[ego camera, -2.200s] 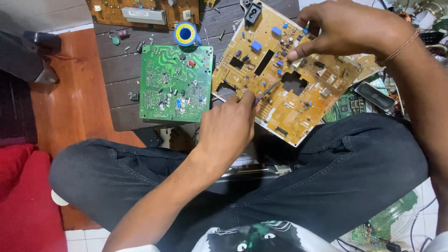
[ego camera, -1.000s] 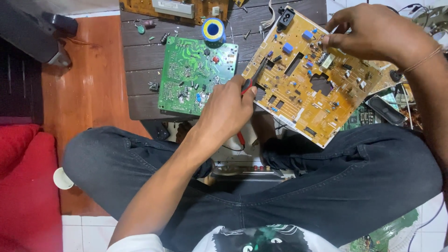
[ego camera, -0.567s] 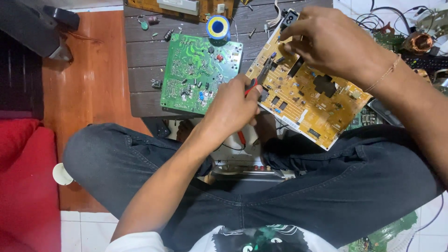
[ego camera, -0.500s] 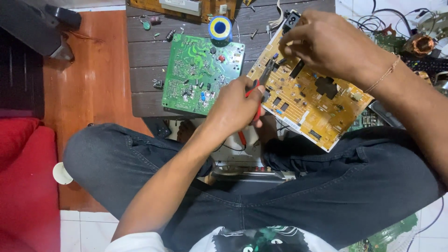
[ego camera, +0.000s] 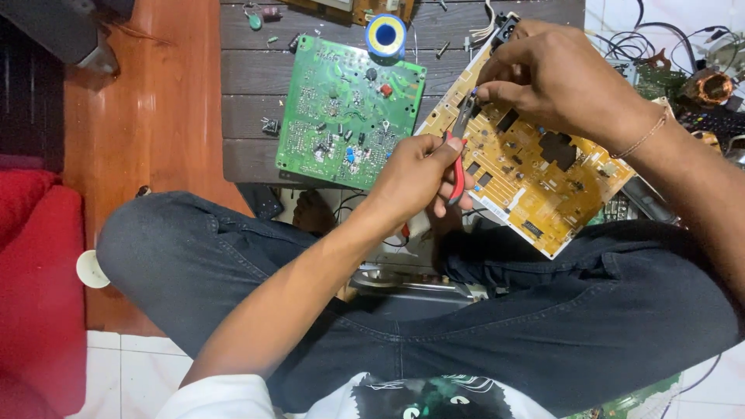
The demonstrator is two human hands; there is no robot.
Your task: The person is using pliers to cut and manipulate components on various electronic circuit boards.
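The left hand (ego camera: 415, 171) is clenched around the red handles of small metal-tipped pliers (ego camera: 459, 147), tips pointing at the far edge of a flat yellow-tan circuit board (ego camera: 535, 182). This board rests tilted on the right knee. The right hand (ego camera: 555, 74) pinches at the board's far edge beside the plier tips. A green rectangular circuit board (ego camera: 349, 112) lies to the left on the dark wooden slat table (ego camera: 248, 77), with a blue-and-yellow solder spool (ego camera: 386, 35) at its far side.
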